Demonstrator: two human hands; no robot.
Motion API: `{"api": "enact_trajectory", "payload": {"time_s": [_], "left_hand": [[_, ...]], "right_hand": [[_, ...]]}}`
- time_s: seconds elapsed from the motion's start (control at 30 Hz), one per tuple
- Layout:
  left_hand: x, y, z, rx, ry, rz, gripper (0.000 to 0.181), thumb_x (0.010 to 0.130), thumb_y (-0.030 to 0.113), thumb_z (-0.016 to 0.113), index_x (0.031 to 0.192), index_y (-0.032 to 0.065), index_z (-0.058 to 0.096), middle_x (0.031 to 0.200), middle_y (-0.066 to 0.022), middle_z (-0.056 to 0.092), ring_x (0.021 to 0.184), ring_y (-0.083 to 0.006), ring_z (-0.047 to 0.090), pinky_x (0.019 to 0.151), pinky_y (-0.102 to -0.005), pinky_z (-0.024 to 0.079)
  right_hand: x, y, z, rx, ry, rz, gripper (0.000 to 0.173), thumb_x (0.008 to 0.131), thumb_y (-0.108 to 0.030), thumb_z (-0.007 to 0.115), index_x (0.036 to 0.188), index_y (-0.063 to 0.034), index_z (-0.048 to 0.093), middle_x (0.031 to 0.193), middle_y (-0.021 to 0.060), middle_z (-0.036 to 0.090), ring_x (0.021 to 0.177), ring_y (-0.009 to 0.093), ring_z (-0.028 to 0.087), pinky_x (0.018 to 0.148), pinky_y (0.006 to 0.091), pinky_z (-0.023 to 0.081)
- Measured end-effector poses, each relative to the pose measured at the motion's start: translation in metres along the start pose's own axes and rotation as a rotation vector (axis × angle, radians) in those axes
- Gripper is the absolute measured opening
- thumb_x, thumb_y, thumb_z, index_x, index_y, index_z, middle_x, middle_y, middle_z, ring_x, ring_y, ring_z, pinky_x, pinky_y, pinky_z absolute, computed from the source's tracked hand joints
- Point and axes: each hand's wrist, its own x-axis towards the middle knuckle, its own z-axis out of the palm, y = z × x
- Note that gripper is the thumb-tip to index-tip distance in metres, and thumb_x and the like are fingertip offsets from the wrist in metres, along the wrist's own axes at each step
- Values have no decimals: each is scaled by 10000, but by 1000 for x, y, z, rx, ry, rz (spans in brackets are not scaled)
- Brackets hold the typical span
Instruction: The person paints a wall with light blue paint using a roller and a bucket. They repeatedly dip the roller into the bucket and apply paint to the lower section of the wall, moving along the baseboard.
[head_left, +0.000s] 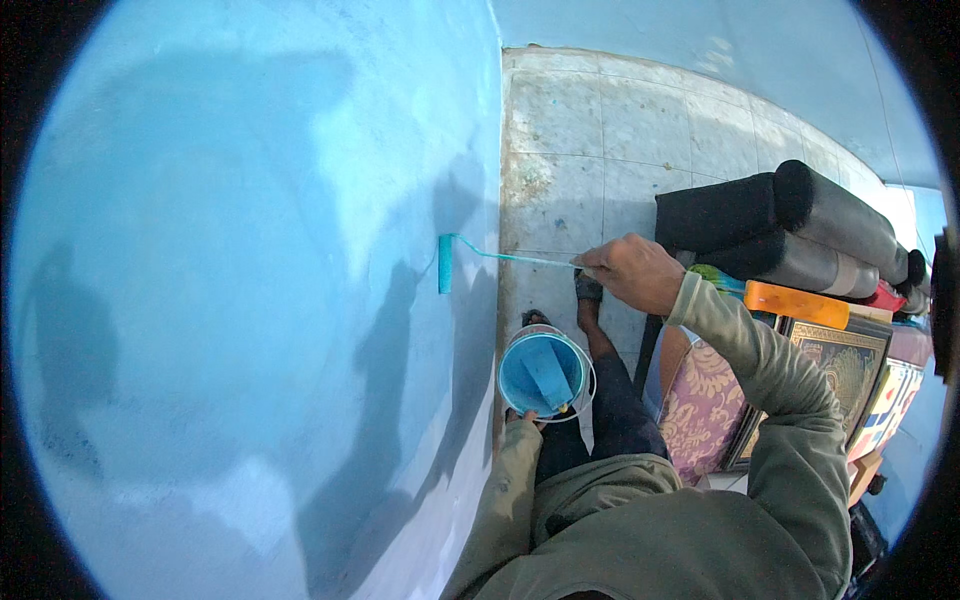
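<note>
My right hand (628, 271) grips the far end of a small paint roller's thin wire frame. The roller's turquoise sleeve (445, 264) lies at the blue wall (225, 300), to the left of the hand; whether it touches the wall cannot be told. Low in front of my body, my left hand (529, 420) holds a paint bucket (506, 375) at its near side. A flat blue piece (546, 373) leans inside the bucket, with blue paint on the inner walls. The bucket's wire handle hangs down on its right side.
A black padded sofa (720, 214) stands on the right. Beside me are a framed picture (840, 352), an orange object (796, 303) and a purple patterned cushion or cloth (701, 401). My feet are on the stained tile floor (559, 180), near the wall's base.
</note>
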Motion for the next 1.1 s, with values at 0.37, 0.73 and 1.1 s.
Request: {"api": "enact_trajectory", "payload": {"time_s": [0.37,0.73,1.1], "left_hand": [[-4,0,1,5,26,-10,654,796,-59,585,1369,141,342,1317,-127,441,1090,-338,533,819,-490,549],[15,-9,-13,64,16,14,656,790,-73,581,1365,131,341,1305,-136,446,1081,-340,537,817,-486,554],[27,-17,-13,162,37,55,569,844,27,585,1352,169,373,1261,-103,496,1070,-302,549,767,-443,554]], "right_hand": [[28,24,56,-71,-16,92,249,849,-113,536,1052,-69,674,854,191,668,726,330,665,668,388,544],[79,74,139,-35,-83,204,262,843,-115,495,1043,-70,658,929,225,649,871,368,643,765,451,527],[122,121,196,-65,-129,262,265,854,-111,504,1061,-94,669,926,189,666,841,344,651,728,446,530]]}}
